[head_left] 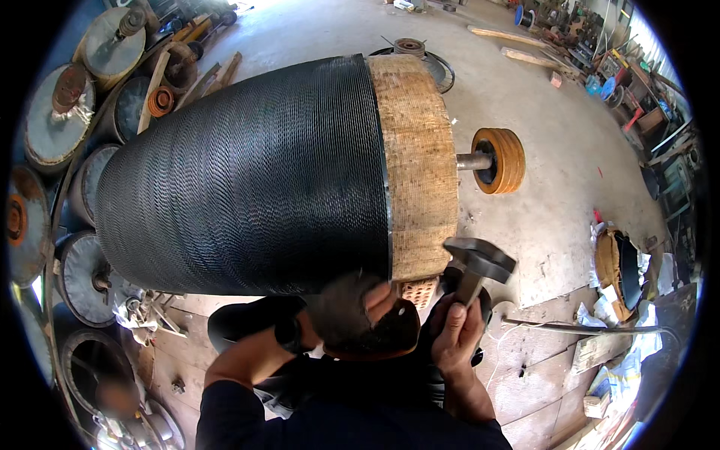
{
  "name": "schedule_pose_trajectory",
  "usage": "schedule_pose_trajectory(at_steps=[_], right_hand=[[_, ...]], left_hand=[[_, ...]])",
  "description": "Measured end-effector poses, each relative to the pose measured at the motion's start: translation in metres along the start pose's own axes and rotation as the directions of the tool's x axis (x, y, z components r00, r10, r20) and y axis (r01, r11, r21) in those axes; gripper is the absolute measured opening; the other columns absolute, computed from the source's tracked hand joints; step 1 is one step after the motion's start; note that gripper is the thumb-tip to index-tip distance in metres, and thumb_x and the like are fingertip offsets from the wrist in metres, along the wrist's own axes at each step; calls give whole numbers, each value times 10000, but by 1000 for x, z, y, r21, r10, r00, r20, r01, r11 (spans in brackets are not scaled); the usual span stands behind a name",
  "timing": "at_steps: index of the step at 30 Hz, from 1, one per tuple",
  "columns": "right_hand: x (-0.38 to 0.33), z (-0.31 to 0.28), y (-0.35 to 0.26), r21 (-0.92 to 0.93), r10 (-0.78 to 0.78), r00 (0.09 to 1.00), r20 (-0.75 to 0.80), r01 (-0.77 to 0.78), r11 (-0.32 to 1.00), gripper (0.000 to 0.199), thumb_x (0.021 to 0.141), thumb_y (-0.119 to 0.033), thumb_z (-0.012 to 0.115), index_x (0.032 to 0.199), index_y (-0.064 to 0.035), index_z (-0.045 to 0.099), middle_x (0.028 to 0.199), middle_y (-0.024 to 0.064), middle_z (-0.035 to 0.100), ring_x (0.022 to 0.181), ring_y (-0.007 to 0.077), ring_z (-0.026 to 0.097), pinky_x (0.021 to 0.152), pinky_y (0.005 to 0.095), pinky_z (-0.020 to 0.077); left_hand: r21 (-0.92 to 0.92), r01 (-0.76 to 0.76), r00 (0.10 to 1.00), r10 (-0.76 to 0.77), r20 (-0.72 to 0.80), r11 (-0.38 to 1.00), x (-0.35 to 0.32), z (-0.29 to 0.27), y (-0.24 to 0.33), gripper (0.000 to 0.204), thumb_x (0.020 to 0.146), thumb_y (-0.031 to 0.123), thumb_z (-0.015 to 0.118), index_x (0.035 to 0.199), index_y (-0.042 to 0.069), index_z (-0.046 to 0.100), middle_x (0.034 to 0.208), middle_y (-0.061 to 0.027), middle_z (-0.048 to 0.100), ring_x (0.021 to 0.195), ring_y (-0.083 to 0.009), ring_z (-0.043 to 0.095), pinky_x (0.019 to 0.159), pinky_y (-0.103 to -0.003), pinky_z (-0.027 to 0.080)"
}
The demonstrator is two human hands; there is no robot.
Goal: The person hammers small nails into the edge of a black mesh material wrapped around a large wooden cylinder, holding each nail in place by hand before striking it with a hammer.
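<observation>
A big roller lies on its side in front of me, its body wrapped in black toothed wire (247, 180) and its right end banded in tan fibre (420, 165). My right hand (459, 334) grips the handle of a dark hammer (480, 261), whose head is just below the tan band's lower right edge. My left hand (364, 319), in a worn grey and dark red glove with a black strap at the wrist, is pressed against the roller's underside near the seam. Whether it holds anything is hidden. An orange perforated block (417, 291) shows between my hands.
An orange pulley wheel (500, 160) sits on the roller's steel shaft. Several round drums (56, 120) are stacked along the left. Wooden boards (540, 375) lie under me, with a long metal rod (585, 327) across them. A rusty ring with rags (621, 270) and workshop clutter are on the right.
</observation>
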State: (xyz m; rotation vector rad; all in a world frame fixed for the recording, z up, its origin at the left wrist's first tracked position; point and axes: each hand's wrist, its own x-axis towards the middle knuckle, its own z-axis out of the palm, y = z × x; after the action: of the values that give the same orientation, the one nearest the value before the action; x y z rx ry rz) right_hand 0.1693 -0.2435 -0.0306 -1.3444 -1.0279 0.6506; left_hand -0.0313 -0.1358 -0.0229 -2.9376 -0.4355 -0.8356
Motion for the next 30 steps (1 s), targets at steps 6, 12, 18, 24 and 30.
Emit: schedule_pose_trajectory(at_steps=[6, 12, 18, 24, 30], right_hand=[[-11, 16, 18, 4, 138, 985, 104, -139, 990, 368, 1094, -343, 419, 938, -26, 523, 608, -18, 489, 478, 48, 421, 434, 216, 327], [5, 24, 12, 87, 191, 959, 211, -213, 973, 387, 1094, -369, 428, 924, -34, 521, 607, -11, 479, 465, 57, 410, 423, 221, 330], [69, 49, 8, 257, 320, 925, 204, -366, 894, 435, 1080, -458, 431, 899, -69, 503, 609, -9, 425, 431, 93, 380, 400, 255, 358], [76, 53, 6, 362, 397, 860, 320, -498, 788, 472, 1066, -520, 424, 902, -81, 483, 631, 10, 427, 421, 109, 366, 387, 279, 366], [65, 64, 4, 316, 385, 864, 325, -483, 817, 453, 1079, -491, 413, 901, -79, 476, 656, 9, 442, 456, 94, 377, 389, 257, 334]], left_hand=[[29, 463, 849, -452, 275, 886, -77, 39, 45, 331, 770, 205, 729, 1045, 30, 669, 1094, -143, 648, 895, -331, 659, 757, -452, 548], [-14, 362, 847, -322, 423, 932, -93, 50, 62, 242, 812, 239, 697, 953, 47, 651, 1001, -126, 625, 917, -324, 650, 786, -436, 543], [-55, 396, 801, -316, 508, 917, -82, 42, 68, 131, 855, 168, 633, 896, 43, 641, 930, -143, 608, 908, -321, 638, 751, -429, 536], [-118, 364, 904, -319, 284, 924, -128, 81, 70, 136, 861, 138, 621, 947, 34, 605, 961, -166, 604, 924, -342, 632, 735, -452, 522], [-152, 537, 775, -415, 477, 830, -88, 42, 70, 159, 872, 120, 641, 995, 30, 595, 1022, -183, 606, 992, -360, 614, 792, -448, 514]])
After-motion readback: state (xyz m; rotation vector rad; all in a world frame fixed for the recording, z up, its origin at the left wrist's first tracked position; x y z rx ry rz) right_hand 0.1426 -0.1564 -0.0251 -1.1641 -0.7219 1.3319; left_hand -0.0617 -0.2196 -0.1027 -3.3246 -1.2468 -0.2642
